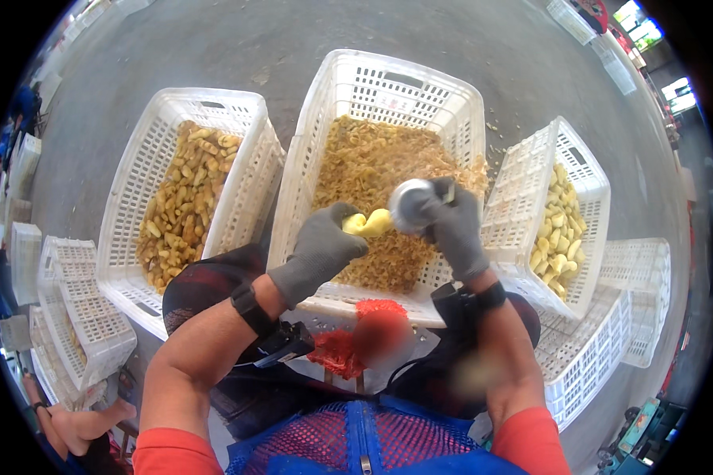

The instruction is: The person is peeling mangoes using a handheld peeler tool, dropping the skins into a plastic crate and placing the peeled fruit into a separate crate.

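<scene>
My left hand [322, 249], in a grey glove, is closed on one end of a peeled yellow piece of root [376, 223] that looks like ginger. My right hand [456, 226], gloved the same way, grips a round silvery metal tool [409, 204] like a small cup or lid. The tool touches or nearly touches the root's right end; its working edge is hidden. Both hands are over a white crate [384, 59] holding a deep layer of brown-yellow peelings [372, 162].
To the left, a white crate [115, 206] holds brownish unpeeled roots [184, 202]. At right, a tilted crate [523, 170] holds smooth yellow peeled pieces [561, 229]. More white crates [87, 309] stand behind it and at far left. Another person's limb [87, 423] shows at lower left.
</scene>
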Demonstrator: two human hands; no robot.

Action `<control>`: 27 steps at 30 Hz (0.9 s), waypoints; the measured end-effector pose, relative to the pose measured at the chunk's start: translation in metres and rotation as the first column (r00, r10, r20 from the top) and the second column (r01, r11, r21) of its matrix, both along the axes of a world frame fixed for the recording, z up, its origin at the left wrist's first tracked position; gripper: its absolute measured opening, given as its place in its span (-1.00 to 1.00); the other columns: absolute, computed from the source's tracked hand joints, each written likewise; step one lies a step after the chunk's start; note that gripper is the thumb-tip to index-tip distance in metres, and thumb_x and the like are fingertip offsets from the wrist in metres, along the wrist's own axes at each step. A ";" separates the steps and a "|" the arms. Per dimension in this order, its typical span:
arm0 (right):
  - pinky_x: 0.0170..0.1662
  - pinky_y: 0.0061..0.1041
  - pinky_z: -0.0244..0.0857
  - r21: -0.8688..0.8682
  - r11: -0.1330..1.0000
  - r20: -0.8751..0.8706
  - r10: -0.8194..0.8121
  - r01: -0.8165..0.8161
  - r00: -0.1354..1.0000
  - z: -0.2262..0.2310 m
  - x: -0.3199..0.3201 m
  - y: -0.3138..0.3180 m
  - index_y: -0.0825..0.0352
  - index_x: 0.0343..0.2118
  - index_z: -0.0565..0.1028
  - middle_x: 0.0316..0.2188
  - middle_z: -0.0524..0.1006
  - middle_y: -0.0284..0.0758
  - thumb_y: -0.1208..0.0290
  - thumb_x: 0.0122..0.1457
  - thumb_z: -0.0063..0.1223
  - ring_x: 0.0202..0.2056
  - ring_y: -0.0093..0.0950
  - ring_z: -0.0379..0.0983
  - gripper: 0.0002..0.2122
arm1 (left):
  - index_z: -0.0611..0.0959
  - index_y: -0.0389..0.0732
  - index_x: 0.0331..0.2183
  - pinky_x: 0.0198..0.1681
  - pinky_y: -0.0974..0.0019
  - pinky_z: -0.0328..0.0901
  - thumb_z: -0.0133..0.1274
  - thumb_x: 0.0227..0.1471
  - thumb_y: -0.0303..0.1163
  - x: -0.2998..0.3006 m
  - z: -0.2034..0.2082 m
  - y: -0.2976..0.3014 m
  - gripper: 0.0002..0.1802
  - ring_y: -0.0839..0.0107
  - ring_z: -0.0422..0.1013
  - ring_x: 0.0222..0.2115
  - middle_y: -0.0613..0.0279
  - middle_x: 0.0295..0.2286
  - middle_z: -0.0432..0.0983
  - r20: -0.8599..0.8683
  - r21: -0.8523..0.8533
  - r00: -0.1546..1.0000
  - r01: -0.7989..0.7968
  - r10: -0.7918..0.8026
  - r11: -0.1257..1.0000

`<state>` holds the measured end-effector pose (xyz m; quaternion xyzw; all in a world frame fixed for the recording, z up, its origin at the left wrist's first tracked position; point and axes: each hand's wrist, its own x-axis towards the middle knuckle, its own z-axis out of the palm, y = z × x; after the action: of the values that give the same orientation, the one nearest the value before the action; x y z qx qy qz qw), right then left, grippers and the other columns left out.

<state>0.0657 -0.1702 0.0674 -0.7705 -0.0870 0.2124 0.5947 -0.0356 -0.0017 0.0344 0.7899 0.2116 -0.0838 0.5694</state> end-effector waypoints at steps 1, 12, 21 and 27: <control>-0.68 -0.60 0.28 -0.103 0.988 0.193 0.129 -0.111 0.973 -0.021 0.002 -0.003 0.47 -0.39 0.49 -0.58 0.51 -0.22 0.47 0.01 -0.02 -0.66 -0.55 0.41 -0.83 | 0.52 -0.30 -0.23 -0.31 0.39 0.32 0.12 -0.37 -0.50 0.000 0.000 -0.002 -0.52 0.37 0.43 -0.39 0.10 -0.42 0.50 0.054 0.064 0.998 0.006 -0.009 0.998; -0.70 -0.68 0.27 0.287 0.957 -0.361 0.064 0.046 0.930 0.000 0.000 0.002 0.48 -0.24 0.42 -0.51 0.50 -0.25 0.31 0.11 -0.02 -0.64 -0.58 0.44 -0.70 | 0.18 -0.21 0.07 -0.36 0.22 0.37 0.19 -0.27 -0.53 0.004 0.015 -0.013 -0.17 0.09 0.48 -0.44 0.03 -0.47 0.49 0.516 0.467 0.847 -0.152 -0.129 0.871; -0.62 -0.67 0.25 0.330 0.943 -0.267 0.039 0.054 0.963 0.001 0.003 -0.004 0.43 -0.26 0.42 -0.52 0.45 -0.34 0.34 0.10 -0.07 -0.57 -0.61 0.39 -0.75 | 0.45 -0.31 -0.17 -0.44 0.45 0.32 0.16 -0.17 -0.49 0.008 0.028 -0.008 -0.56 0.45 0.40 -0.51 0.29 -0.46 0.45 0.044 -0.758 0.997 0.073 -0.062 0.648; -0.72 -0.71 0.15 0.255 0.963 -0.169 -0.043 0.086 0.985 0.012 0.006 -0.009 0.42 -0.29 0.42 -0.60 0.45 -0.33 0.35 0.08 -0.10 -0.71 -0.64 0.31 -0.77 | 0.54 -0.24 -0.29 -0.43 0.40 0.32 0.17 -0.19 -0.52 0.000 0.023 -0.013 -0.70 0.44 0.44 -0.49 0.25 -0.45 0.49 0.334 -0.069 0.932 0.171 -0.139 0.983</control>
<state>0.0713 -0.1791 0.0795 -0.6680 -0.0403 0.2414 0.7028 -0.0357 -0.0152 0.0577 0.7786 0.0467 -0.0062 0.6258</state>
